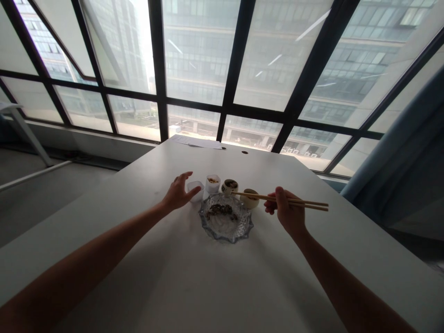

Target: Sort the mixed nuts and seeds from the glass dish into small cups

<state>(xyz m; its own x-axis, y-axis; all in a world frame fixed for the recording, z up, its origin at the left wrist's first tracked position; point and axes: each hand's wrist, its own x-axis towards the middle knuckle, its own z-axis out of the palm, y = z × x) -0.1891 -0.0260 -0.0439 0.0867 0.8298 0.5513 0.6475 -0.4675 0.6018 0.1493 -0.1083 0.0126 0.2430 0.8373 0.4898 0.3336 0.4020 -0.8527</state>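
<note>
My right hand (pixel 287 212) is closed around a pair of wooden chopsticks (pixel 310 203), held level with their tips over a small round bowl (pixel 250 199). My left hand (pixel 178 192) is open, fingers spread, reaching at a clear empty plastic cup (pixel 196 190) and just touching it. Between my hands sits a scalloped glass plate (pixel 226 219) with dark food (pixel 220 209) on its far half. Behind the plate stand a white square cup (pixel 212 183) with yellowish bits and a small cup (pixel 229 186) of dark bits.
Everything rests on a large white table (pixel 194 277) before a wall of dark-framed windows. Paper sheets (pixel 196 141) lie at the table's far edge. A blue curtain (pixel 409 157) hangs at the right, and a white stand (pixel 21 129) is at the far left.
</note>
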